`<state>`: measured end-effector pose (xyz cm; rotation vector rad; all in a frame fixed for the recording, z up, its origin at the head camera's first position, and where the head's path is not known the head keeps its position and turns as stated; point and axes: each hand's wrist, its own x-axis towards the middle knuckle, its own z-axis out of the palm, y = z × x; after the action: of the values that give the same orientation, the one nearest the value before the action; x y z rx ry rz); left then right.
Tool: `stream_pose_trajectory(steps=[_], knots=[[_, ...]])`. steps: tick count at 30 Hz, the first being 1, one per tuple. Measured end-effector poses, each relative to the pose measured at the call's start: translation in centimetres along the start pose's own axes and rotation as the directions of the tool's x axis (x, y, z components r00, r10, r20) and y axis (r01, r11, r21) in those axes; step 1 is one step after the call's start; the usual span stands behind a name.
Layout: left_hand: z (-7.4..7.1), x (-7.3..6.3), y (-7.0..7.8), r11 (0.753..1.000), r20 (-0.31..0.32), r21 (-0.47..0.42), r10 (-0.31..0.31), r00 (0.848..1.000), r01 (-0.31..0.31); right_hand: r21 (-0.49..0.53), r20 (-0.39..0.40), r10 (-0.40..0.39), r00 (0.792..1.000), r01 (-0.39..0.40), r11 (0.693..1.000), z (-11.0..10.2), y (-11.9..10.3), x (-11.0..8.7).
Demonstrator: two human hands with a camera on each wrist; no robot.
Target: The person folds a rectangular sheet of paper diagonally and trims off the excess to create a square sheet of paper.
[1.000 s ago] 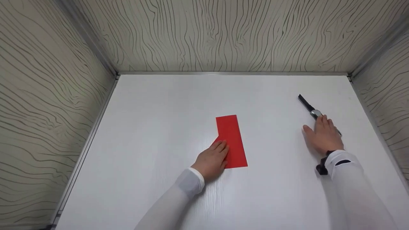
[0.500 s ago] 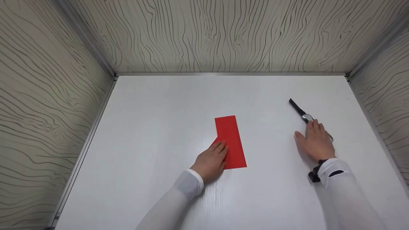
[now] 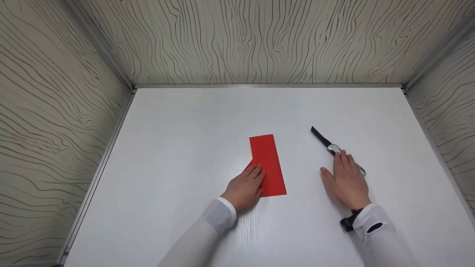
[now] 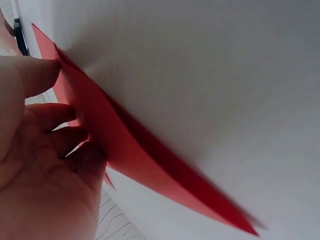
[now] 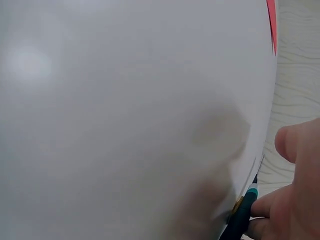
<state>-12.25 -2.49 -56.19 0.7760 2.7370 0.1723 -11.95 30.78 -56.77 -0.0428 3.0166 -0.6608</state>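
Observation:
In the head view, a folded red sheet of paper (image 3: 269,167) lies mid-table. My left hand (image 3: 243,189) rests on its left part, fingers extended over the paper. The left wrist view shows a raised red flap (image 4: 135,155) beside my thumb and fingers. To the right, my right hand (image 3: 347,181) lies with straight fingers across what looks like a utility knife (image 3: 321,137). The knife has a black slant-tipped front, a silver middle and a loop at the rear; the fingers hide part of its handle. Its dark handle (image 5: 241,215) touches my fingertips in the right wrist view.
A white tabletop (image 3: 185,122) carries everything. Wood-patterned panels (image 3: 237,40) rise at the back and both sides, with grey metal framing along the edges. A black band with a small black device (image 3: 348,224) sits on my right wrist.
My right hand has slid the knife left and nearer to me across the table, closer to the red paper. The left hand and the paper stay in place.

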Motion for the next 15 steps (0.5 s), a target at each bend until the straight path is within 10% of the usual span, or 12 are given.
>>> stream_pose_trajectory(steps=[15], knots=[[0.1,0.0,-0.1,1.0,-0.012,0.013,0.01,1.0,-0.01,-0.078,-0.046,-0.088,0.995,0.085,0.993,1.8,-4.8,-3.4]])
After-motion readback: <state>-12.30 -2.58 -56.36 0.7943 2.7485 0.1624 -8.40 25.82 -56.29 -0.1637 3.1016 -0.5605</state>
